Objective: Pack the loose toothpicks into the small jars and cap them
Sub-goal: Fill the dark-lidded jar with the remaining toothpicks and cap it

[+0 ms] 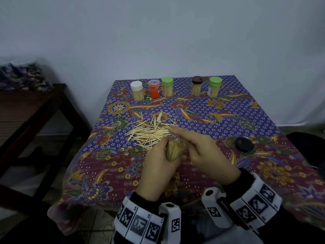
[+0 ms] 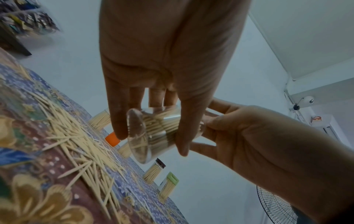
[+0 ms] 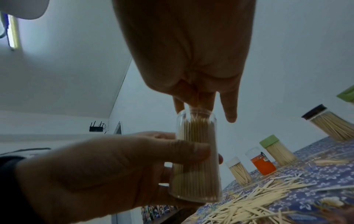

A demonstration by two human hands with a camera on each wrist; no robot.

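Observation:
My left hand (image 1: 156, 161) grips a clear, capless jar (image 1: 174, 150) packed with toothpicks, tilted above the near middle of the table. In the left wrist view its fingers (image 2: 118, 118) wrap the jar (image 2: 153, 134). My right hand (image 1: 198, 147) is at the jar's mouth, where its fingertips (image 3: 191, 104) pinch a few toothpicks into the jar (image 3: 195, 166); the little finger sticks out. Loose toothpicks (image 1: 151, 131) lie in a pile just beyond the hands. A black cap (image 1: 244, 144) lies on the cloth to the right.
Five capped jars stand along the table's far edge: white cap (image 1: 136, 90), orange (image 1: 154, 88), green cap (image 1: 167, 87), brown cap (image 1: 197, 86), green cap (image 1: 214, 87). A dark wooden side table (image 1: 35, 106) stands to the left with a plastic bag (image 1: 22, 74) on it.

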